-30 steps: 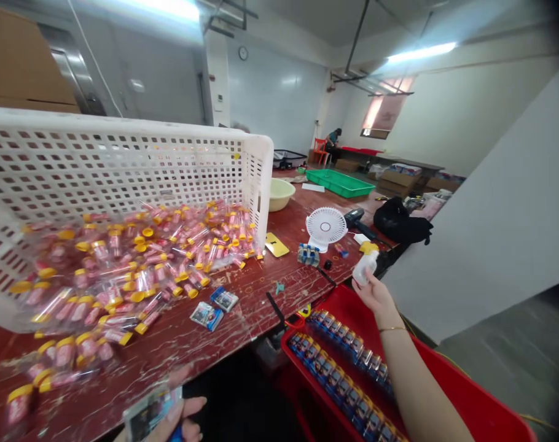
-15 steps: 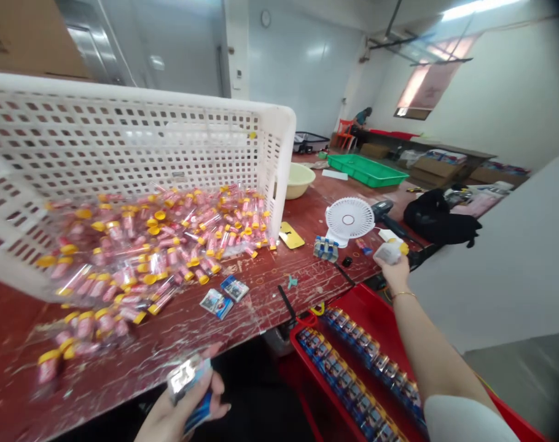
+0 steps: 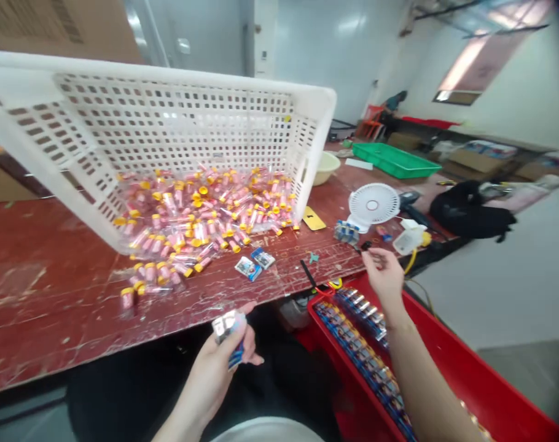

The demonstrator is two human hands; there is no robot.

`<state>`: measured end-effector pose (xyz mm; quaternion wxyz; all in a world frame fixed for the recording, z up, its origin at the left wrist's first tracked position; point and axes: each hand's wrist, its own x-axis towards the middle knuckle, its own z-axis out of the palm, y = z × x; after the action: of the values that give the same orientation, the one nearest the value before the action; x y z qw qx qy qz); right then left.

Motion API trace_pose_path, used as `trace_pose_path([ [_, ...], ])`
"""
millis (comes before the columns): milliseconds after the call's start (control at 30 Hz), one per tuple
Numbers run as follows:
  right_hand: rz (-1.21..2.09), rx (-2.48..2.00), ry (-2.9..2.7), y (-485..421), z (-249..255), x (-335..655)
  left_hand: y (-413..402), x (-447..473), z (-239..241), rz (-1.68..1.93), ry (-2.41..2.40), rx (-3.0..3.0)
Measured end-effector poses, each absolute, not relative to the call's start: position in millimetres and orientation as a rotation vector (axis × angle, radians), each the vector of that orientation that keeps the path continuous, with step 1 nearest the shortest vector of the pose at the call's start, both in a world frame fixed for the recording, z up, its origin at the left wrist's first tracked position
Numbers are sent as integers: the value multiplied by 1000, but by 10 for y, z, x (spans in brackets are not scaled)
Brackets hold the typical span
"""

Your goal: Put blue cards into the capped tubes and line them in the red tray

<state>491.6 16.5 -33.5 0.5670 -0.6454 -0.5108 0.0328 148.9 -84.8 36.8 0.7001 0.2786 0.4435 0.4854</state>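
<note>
Since the earlier frame, the right hand (image 3: 386, 276) has released the translucent white bottle with yellow cap (image 3: 406, 241), now lying at the edge of the scratched dark-red desk (image 3: 182, 312). Its fingertips are at a small black block (image 3: 366, 245); grip cannot be determined. The left hand (image 3: 218, 359) remains closed on a silver-and-blue flat pack (image 3: 225, 324). A round white plastic fan (image 3: 374, 204) stands beyond the block. The right forearm partly obscures the red plastic tub (image 3: 449, 362).
</note>
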Motion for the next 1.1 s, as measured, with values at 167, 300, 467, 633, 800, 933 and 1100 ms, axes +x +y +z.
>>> trace_pose_path([
  [167,98,-1584,-1323,801,-450,5364,-882,1472,378,1123,967,542],
  [300,-62,-1690,-1239,1006,-541,5673,-856,1457,297,1152,1040,556],
  [467,-149,-1818,-1222,1056,-662,6154,-791,1507,215,1157,1096,604],
  [633,-100,-1856,-1407,1151,-768,6243,-754,1625,245,1108,1147,629],
  [800,-116,-1848,-1522,1176,-625,6128,-741,1655,208,1043,1155,711],
  [933,-250,-1896,-1422,1023,-111,6482,-736,1668,149,1068,1243,732],
  [1100,-323,-2078,-1253,915,466,7201,-734,1705,85,1027,1192,819],
])
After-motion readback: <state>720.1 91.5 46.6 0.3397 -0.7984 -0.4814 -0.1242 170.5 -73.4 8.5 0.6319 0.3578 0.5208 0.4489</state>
